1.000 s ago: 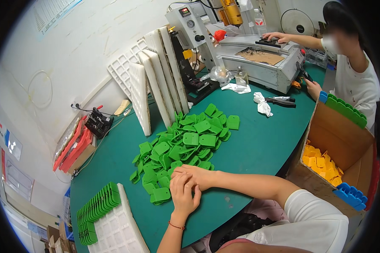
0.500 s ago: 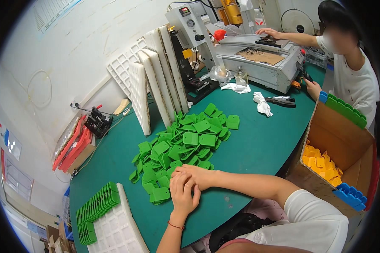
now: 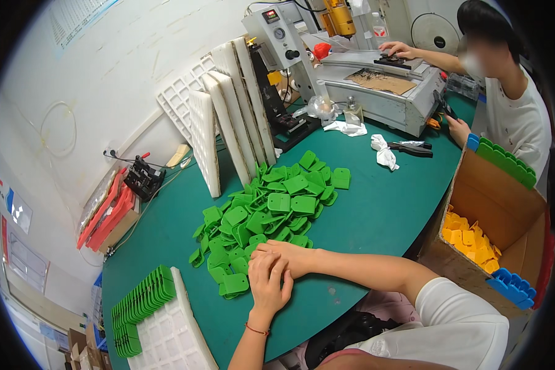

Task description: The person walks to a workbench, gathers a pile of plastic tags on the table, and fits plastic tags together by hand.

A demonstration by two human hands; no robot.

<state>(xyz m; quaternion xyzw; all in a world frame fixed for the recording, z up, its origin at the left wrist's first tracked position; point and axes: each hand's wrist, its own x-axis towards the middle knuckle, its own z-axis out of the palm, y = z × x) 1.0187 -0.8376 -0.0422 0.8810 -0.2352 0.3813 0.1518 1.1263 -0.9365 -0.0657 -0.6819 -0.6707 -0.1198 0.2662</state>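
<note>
Green plastic pieces (image 3: pixel 271 206) sprawl diagonally from both hands toward the white trays (image 3: pixel 228 123).

A: Green parts?
B: Loose heap of green plastic tags (image 3: pixel 271 209) on the green table (image 3: pixel 376 216), spread from just in front of the white trays (image 3: pixel 228 123) leaning upright down to the near edge.
A: Shape?
B: Flat, roughly square, rounded corners, small stem on one side. Lying flat or overlapping, no order.
A: Any being handled?
B: Near end of heap, touched by both hands. Can't tell which piece.
</note>
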